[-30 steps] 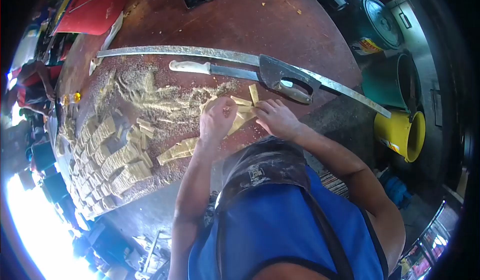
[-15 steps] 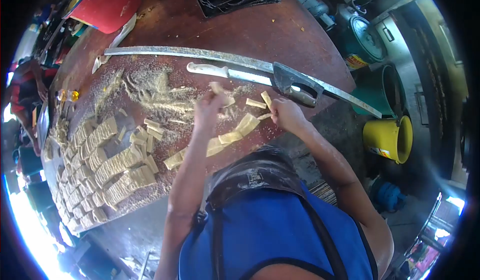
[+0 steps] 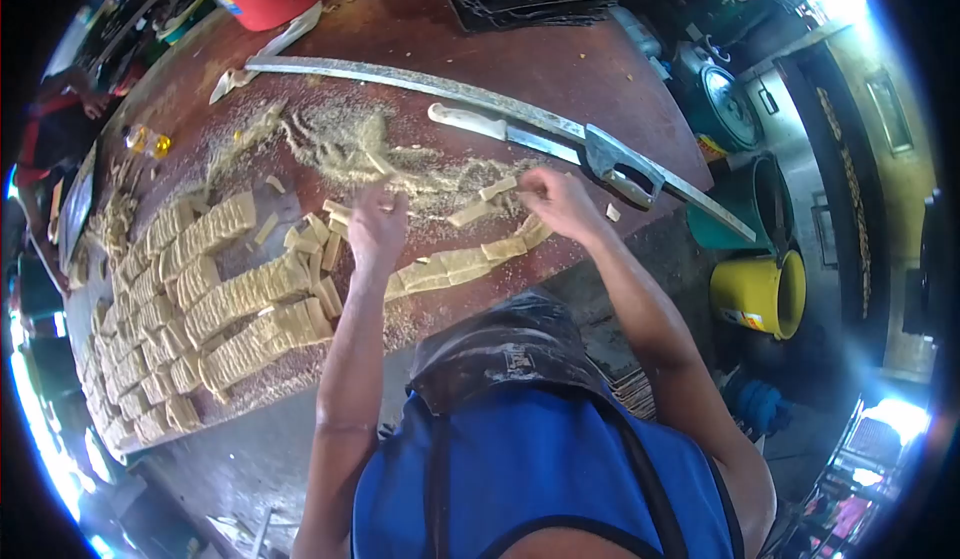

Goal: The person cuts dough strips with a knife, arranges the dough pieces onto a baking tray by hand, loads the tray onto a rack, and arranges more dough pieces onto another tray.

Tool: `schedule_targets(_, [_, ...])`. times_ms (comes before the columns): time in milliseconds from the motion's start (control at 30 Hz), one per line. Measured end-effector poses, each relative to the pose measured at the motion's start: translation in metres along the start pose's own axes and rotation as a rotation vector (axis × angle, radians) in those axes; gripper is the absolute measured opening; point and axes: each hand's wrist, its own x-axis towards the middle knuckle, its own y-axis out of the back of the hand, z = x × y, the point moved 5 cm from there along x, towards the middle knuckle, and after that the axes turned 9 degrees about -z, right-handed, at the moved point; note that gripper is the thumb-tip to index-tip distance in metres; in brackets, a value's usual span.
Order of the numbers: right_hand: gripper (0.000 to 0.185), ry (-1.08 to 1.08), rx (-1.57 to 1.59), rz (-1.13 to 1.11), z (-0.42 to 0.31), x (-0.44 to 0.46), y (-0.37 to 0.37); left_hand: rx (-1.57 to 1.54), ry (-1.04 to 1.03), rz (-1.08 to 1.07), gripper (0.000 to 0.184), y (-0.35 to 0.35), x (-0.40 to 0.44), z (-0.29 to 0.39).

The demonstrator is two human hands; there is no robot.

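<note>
The left hand is curled beside the loose strips; whether it grips one cannot be told. The right hand has bent fingers near a short piece; contact is unclear. Below and between the hands, a pale sectioned row lies near the table edge. For sound handling, lift strips lightly by their sides, keep faces aligned and avoid squashing the ends. Loose powder probably limits sticking. Beyond the hands, a white-handled knife and a long metal blade cross the table, restricting forward reach. Stacked pieces occupy the left side; a yellow bucket stands off the right edge.
</note>
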Motion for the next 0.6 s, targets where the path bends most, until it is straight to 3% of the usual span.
schedule_targets(133, [0.025,0.168,-0.087,0.034,0.043,-0.01,0.032,-0.082,-0.102,-0.175,0.041,-0.019,-0.058,-0.018])
schedule_targets(200, [0.032,0.139,-0.213,-0.196,0.05,-0.018,0.029,0.083,-0.3,-0.233,0.041,-0.025,-0.082,-0.004])
schedule_targets(233, [0.032,0.156,-0.207,-0.215,0.049,-0.019,0.023,0.094,-0.277,-0.223,0.041,-0.028,-0.088,0.003])
schedule_targets(300, [0.038,0.605,-0.476,-0.234,0.025,-0.029,0.001,0.245,-0.31,-0.182,0.04,-0.041,-0.098,0.027])
schedule_targets(367, [0.04,0.634,-0.485,-0.283,0.027,-0.031,-0.012,0.212,-0.212,-0.239,0.037,-0.054,-0.093,0.021])
schedule_targets(600, [0.039,0.387,-0.524,-0.267,0.051,-0.013,0.002,0.198,-0.147,-0.169,0.033,-0.069,-0.089,0.047])
